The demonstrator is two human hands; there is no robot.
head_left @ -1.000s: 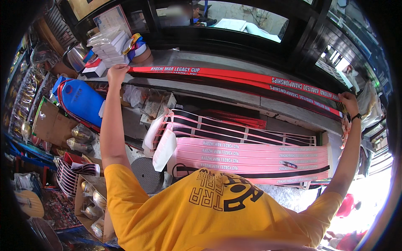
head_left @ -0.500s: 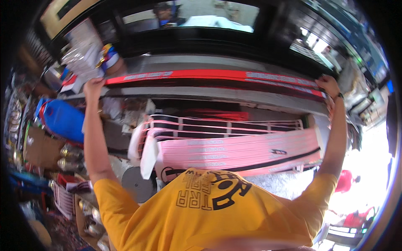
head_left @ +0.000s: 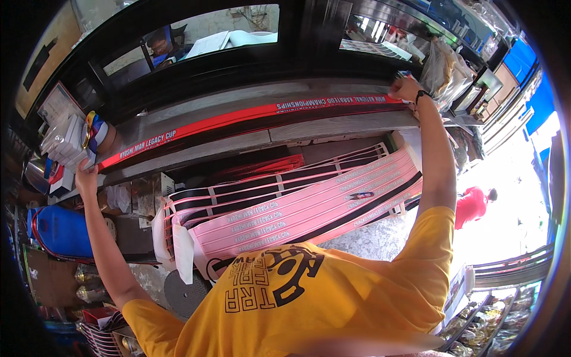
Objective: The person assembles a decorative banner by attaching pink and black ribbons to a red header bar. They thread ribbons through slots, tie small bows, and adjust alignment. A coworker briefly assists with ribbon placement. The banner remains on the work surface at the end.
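Observation:
A long red ribbon (head_left: 229, 123) with white printing stretches taut between my two hands, along a grey wooden ledge (head_left: 208, 152). My left hand (head_left: 87, 177) pinches its left end, beside a stack of white boxes. Far to the right, my right hand (head_left: 405, 89) grips the other end, near a clear plastic bag; a dark band circles that wrist. Closer to me and below the ledge, pink printed ribbons (head_left: 309, 202) lie side by side in a wide strip with black and white edging. Behind them is a bundle of red ribbons (head_left: 262, 169).
White wrapped boxes (head_left: 64, 140) and a roll of tape (head_left: 106, 138) stand on the ledge's left end. The plastic bag (head_left: 447, 74) sits at its right end. Below left is a blue container (head_left: 62, 232). Dark-framed windows run behind the ledge. A person in red (head_left: 473, 205) is off to the right.
The view has turned, so the ledge and ribbon now slant upward to the right. Both hands still hold the ribbon's ends, and its printing is sharper.

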